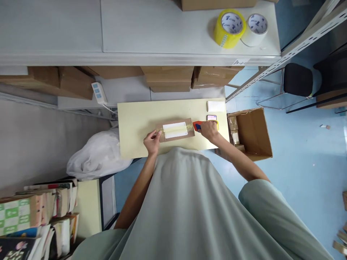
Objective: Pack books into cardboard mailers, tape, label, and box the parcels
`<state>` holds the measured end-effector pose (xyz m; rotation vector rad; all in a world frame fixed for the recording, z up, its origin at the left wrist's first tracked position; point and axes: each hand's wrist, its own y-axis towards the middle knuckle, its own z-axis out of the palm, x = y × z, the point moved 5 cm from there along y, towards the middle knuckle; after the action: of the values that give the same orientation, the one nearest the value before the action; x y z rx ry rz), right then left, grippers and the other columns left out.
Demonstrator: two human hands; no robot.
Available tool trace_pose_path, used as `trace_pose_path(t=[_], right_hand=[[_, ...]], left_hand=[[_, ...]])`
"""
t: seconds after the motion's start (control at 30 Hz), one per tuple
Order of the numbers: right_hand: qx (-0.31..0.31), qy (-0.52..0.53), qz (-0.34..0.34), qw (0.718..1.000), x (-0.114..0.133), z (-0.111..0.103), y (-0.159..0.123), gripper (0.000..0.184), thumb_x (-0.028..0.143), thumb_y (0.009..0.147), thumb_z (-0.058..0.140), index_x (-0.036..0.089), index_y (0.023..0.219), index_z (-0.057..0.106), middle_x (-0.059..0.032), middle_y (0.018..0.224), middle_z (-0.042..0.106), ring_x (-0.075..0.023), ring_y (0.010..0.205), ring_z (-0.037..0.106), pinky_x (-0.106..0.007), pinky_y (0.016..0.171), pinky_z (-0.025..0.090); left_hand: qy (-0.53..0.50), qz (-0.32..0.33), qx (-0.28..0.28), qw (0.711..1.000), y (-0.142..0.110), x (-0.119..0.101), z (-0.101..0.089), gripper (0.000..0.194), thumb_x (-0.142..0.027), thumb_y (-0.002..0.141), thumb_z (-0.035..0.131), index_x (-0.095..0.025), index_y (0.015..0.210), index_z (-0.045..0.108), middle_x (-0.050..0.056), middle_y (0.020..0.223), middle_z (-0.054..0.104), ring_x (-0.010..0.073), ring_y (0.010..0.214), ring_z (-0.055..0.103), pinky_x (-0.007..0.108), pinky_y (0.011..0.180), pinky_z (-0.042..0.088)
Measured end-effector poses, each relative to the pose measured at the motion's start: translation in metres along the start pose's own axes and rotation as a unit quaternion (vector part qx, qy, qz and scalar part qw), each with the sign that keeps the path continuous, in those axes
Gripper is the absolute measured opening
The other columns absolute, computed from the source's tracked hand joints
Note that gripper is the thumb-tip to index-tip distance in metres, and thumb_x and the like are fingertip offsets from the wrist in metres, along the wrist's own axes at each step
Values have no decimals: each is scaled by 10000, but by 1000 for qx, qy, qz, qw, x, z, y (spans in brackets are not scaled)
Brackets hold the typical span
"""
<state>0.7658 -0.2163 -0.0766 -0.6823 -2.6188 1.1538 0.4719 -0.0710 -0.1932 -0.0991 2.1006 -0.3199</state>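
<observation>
A flat brown cardboard package (176, 139) lies on the cream table (135, 115), with a white label (175, 130) on top and a strip of clear yellowish tape running lengthwise over it. My left hand (152, 143) pinches the package's left end, thumb on top. In my right hand (209, 130) is a red and blue tape dispenser (197, 125), its front at the package's right end. Part of a yellow tape roll shows behind my right fingers. A phone with a lit screen (211, 117) lies just beyond that hand, near a small white stack (216, 106).
An open cardboard carton (255, 133) with small boxes inside stands right of the table. Ahead, a grey shelf (162, 36) bears yellow tape (230, 29) and white tape (255, 30). A white plastic bag (94, 155) and stacked books (40, 209) are at left.
</observation>
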Motion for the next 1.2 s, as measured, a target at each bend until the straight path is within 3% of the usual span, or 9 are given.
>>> trace_pose_path(t=[0.1, 0.2, 0.33, 0.47, 0.67, 0.8, 1.0, 1.2], right_hand=[[-82, 74, 108, 988, -14, 6, 2, 523, 495, 1160, 442, 91, 1370, 700, -331, 1278, 773, -406, 1221, 755, -384, 867, 508], [-122, 199, 147, 961, -20, 11, 3, 643, 586, 1184, 286, 85, 1383, 636, -325, 1322, 759, -363, 1220, 753, -333, 835, 498], [-138, 327, 108, 929, -4, 23, 14, 620, 643, 1180, 296, 130, 1264, 633, -281, 1240, 795, -339, 1126, 774, -310, 783, 484], [-216, 395, 121, 885, 6, 38, 24, 622, 761, 1123, 379, 189, 1086, 619, -243, 1069, 809, -355, 940, 768, -342, 717, 462], [-304, 520, 52, 797, 2, 50, 30, 664, 916, 1022, 387, 269, 955, 519, -101, 840, 731, -288, 728, 679, -356, 656, 453], [-299, 596, 15, 745, 9, 70, 31, 675, 944, 980, 416, 279, 912, 503, -43, 806, 697, -227, 704, 634, -332, 648, 471], [-258, 632, 16, 731, 42, 116, 35, 680, 950, 948, 457, 277, 862, 504, -20, 764, 659, -212, 703, 617, -331, 660, 486], [-233, 630, -22, 740, 74, 135, 40, 634, 915, 950, 474, 283, 906, 498, -44, 827, 691, -241, 757, 663, -360, 703, 526]], left_hand=[[-19, -4, 6, 1000, -3, 0, 2, 421, -500, 832, 814, -170, 1093, 818, 78, 974, 816, 216, 827, 750, 339, 806, 619], [-30, -1, -11, 999, -5, -2, 1, 348, -460, 833, 824, -179, 1036, 787, 103, 1048, 827, 230, 940, 778, 342, 865, 629], [4, -11, -20, 1000, -8, -4, -3, 267, -448, 828, 850, -199, 856, 758, 69, 897, 816, 234, 860, 756, 362, 859, 613], [30, 1, -31, 999, -9, -11, -5, 268, -445, 851, 842, -198, 790, 756, 42, 815, 796, 222, 820, 742, 340, 856, 594], [-12, 35, -55, 998, 1, -15, -10, 280, -460, 886, 826, -186, 937, 819, 76, 959, 838, 239, 909, 789, 351, 910, 622], [-30, 35, -52, 998, 8, 3, -22, 341, -487, 887, 829, -172, 1018, 816, 108, 1045, 839, 253, 986, 808, 369, 956, 642], [59, -31, -34, 997, 0, 45, -41, 240, -395, 862, 809, -198, 1000, 800, 91, 1001, 848, 269, 954, 809, 394, 974, 632], [108, -56, -24, 992, 3, 63, -54, 193, -334, 903, 755, -218, 1052, 796, 105, 1060, 852, 312, 1005, 821, 452, 1016, 622]])
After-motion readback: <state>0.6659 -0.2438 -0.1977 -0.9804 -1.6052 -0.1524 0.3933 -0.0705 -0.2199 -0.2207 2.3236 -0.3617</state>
